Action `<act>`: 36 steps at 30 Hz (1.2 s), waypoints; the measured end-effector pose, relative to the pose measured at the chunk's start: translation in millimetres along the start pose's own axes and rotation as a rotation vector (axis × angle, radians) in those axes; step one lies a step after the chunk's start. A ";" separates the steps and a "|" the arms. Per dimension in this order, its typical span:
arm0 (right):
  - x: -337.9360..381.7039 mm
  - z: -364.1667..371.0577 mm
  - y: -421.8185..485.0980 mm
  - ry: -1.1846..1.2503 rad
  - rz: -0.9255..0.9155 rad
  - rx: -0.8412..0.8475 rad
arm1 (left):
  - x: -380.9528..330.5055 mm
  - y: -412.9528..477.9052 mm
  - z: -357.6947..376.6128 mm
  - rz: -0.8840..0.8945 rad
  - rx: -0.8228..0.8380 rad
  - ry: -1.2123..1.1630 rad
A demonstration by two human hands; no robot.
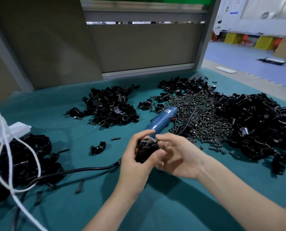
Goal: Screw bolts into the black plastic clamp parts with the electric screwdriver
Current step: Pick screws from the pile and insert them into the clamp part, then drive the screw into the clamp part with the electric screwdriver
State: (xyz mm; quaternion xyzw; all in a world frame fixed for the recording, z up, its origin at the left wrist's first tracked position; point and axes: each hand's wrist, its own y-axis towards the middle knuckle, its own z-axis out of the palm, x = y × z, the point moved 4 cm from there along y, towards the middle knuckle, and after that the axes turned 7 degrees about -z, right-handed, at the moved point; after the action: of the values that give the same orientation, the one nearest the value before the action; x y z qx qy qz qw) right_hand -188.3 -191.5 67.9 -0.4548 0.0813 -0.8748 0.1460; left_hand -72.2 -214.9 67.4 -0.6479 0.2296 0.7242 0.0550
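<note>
My left hand grips a black plastic clamp part above the teal table, fingers curled round it. My right hand is beside it, its fingertips pinching a small bolt at the clamp's top edge. The blue electric screwdriver lies on the table just behind my hands, its tip hidden by my fingers and its black cable running back over the bolts. A large heap of loose dark bolts lies to the right of the screwdriver.
Heaps of black clamp parts lie at the back middle, back right, far right and near left. A single clamp and stray bolts lie near my hands. White cord and a black cable cross the left side.
</note>
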 end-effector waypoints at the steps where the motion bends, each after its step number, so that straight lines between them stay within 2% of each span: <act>1: -3.8 4.3 1.7 0.000 -0.009 0.013 | -0.3 0.2 -0.4 -0.010 -0.011 -0.062; 4: -9.9 6.5 3.9 -0.016 -0.044 0.000 | -0.6 1.7 -3.5 -0.036 -0.069 -0.132; 7: -3.3 2.4 3.9 -0.163 -0.072 -0.003 | 2.2 0.8 -7.8 -0.038 -0.133 -0.115; 9: 17.2 -9.8 7.9 -0.305 -0.158 -0.141 | 3.4 0.4 -8.9 -0.050 -0.149 -0.066; 12: 60.5 -39.3 25.1 -0.676 -0.315 -0.520 | 6.2 2.5 -9.2 -0.086 -0.138 -0.051; 14: 74.5 -47.1 44.3 -0.943 -0.271 -0.679 | 7.3 2.3 -9.5 -0.096 -0.138 -0.027; 16: 72.2 -47.5 67.9 -1.108 -0.179 -0.745 | 8.0 1.7 -10.4 -0.093 -0.142 -0.012; 20: 62.2 -47.4 92.5 -1.152 -0.155 -0.923 | 8.0 1.6 -11.4 -0.082 -0.146 -0.015; 23: 60.3 -51.6 96.8 -0.891 -0.301 -0.967 | 7.9 -0.7 -9.4 -0.076 -0.108 -0.003; 26: 68.7 -54.4 101.0 -0.405 -0.550 -0.897 | 7.6 -1.6 -10.5 -0.058 -0.091 0.031; 30: 79.4 -57.0 99.3 0.225 -0.789 -0.784 | 10.6 0.7 -19.3 -0.059 -0.141 0.084; 34: 79.0 -71.8 88.4 0.550 -0.849 -0.687 | 11.9 14.2 -41.1 -0.095 -0.248 0.164; 36: 81.6 -74.1 84.2 0.767 -0.857 -0.514 | 13.7 18.8 -48.6 -0.116 -0.247 0.200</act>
State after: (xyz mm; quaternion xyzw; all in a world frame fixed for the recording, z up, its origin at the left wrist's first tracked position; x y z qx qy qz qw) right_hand -278.1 -297.1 65.2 -0.1215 0.1459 -0.9090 -0.3710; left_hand -37.0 -254.2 56.4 -0.7308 0.1051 0.6744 -0.0064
